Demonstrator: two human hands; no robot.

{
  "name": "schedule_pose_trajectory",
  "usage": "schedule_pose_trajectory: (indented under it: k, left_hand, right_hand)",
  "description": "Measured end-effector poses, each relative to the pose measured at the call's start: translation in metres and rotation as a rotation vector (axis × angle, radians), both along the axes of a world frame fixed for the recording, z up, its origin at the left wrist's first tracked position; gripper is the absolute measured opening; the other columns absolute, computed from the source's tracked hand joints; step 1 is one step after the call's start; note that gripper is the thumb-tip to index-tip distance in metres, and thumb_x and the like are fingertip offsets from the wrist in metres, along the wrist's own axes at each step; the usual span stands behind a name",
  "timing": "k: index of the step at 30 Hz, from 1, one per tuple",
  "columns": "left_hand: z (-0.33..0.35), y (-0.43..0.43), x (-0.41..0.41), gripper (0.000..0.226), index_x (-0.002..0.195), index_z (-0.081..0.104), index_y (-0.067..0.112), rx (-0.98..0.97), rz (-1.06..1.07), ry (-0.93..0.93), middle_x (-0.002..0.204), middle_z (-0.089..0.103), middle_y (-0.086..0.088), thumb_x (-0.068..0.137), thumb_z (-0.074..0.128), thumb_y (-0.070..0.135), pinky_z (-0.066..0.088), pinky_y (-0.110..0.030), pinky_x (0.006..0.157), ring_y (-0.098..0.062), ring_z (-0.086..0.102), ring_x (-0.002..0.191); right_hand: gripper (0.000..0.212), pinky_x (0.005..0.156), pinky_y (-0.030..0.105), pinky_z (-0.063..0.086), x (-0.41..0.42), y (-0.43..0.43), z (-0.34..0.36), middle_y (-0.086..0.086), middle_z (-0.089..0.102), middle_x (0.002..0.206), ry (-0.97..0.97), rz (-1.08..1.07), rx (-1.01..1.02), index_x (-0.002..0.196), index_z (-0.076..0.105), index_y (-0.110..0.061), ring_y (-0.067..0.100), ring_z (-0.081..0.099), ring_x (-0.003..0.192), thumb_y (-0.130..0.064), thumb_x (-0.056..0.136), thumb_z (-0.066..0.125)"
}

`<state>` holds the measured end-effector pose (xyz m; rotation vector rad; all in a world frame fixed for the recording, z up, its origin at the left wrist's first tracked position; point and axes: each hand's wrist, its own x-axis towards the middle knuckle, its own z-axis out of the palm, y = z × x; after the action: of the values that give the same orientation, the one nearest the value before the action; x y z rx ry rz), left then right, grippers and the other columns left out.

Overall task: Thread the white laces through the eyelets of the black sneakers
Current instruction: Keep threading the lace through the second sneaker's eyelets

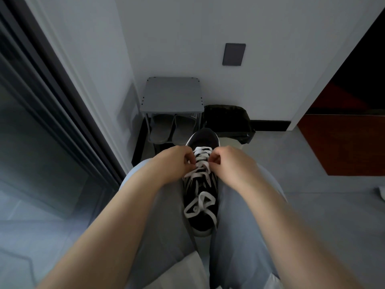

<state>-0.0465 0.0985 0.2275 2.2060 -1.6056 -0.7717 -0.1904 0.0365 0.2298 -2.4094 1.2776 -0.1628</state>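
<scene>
I see the black sneaker [200,185] lying between the thighs on pale blue trousers [239,226], toe pointing away. Left hand [173,161] and right hand [231,161] each pinch the white lace [203,150] at the crossings, one per side. Loose lace loops lie near the heel. Behind: grey shoe rack [171,94] holding grey slippers [173,130], with a black bin bag [227,119] just beside it.

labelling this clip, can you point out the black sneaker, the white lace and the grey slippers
black sneaker [203,138], head view, on its toe cap
white lace [203,150], head view, on the crossing nearest the toe
grey slippers [161,129], head view, on the left slipper
</scene>
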Motion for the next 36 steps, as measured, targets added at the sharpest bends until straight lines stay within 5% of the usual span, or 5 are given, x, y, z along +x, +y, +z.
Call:
schedule_pose_trajectory:
  k: [6, 11, 19, 26, 36]
  left_hand:
    - [0.000, -0.002, 0.000, 0.019, 0.074, 0.048, 0.027, -0.016, -0.060, 0.066, 0.076, 0.049, 0.011, 0.089, 0.057, 0.022, 0.038, -0.019, 0.065, -0.008, 0.046, 0.069]
    - [0.009, 0.005, 0.006, 0.016, 0.078, 0.053, 0.022, -0.051, 0.021, 0.444, 0.080, 0.060, 0.004, 0.092, 0.052, 0.014, 0.037, -0.022, 0.072, -0.009, 0.049, 0.074]
    - [0.014, 0.004, 0.011, 0.016, 0.105, 0.051, 0.021, 0.039, 0.053, 0.148, 0.093, 0.065, -0.001, 0.091, 0.054, 0.028, 0.042, -0.028, 0.068, -0.014, 0.056, 0.078]
    - [-0.005, -0.006, 0.002, 0.006, 0.086, 0.058, 0.022, -0.070, 0.123, 0.053, 0.063, 0.050, 0.010, 0.087, 0.059, 0.027, 0.034, -0.025, 0.054, -0.009, 0.047, 0.060]
    - [-0.015, -0.013, 0.001, 0.011, 0.089, 0.055, 0.026, -0.057, 0.080, -0.027, 0.081, 0.054, 0.008, 0.085, 0.061, 0.035, 0.040, -0.028, 0.071, -0.015, 0.049, 0.085]
  right_hand:
    - [0.013, 0.064, 0.028, 0.041, 0.004, 0.002, -0.005, -0.001, 0.062, 0.091, 0.037, 0.007, -0.017, 0.096, 0.058, -0.018, 0.023, 0.058, 0.085, -0.022, 0.093, 0.046]
    - [0.010, 0.066, 0.034, 0.042, -0.002, 0.001, -0.005, -0.007, 0.054, 0.075, -0.290, 0.070, 0.157, 0.087, 0.047, -0.024, 0.015, 0.054, 0.072, -0.028, 0.096, 0.047]
    - [0.013, 0.055, 0.023, 0.037, -0.008, -0.009, 0.001, -0.002, 0.064, 0.071, -0.271, 0.042, 0.214, 0.081, 0.058, -0.021, 0.011, 0.056, 0.064, -0.029, 0.091, 0.057]
    - [0.016, 0.058, 0.023, 0.038, -0.005, -0.015, -0.006, -0.011, 0.054, 0.065, -0.198, -0.034, 0.095, 0.081, 0.061, -0.024, 0.006, 0.050, 0.062, -0.038, 0.081, 0.070]
    - [0.011, 0.055, 0.027, 0.037, 0.002, -0.013, -0.012, -0.009, 0.052, 0.068, -0.227, 0.036, 0.059, 0.084, 0.052, -0.025, 0.014, 0.052, 0.067, -0.031, 0.092, 0.055]
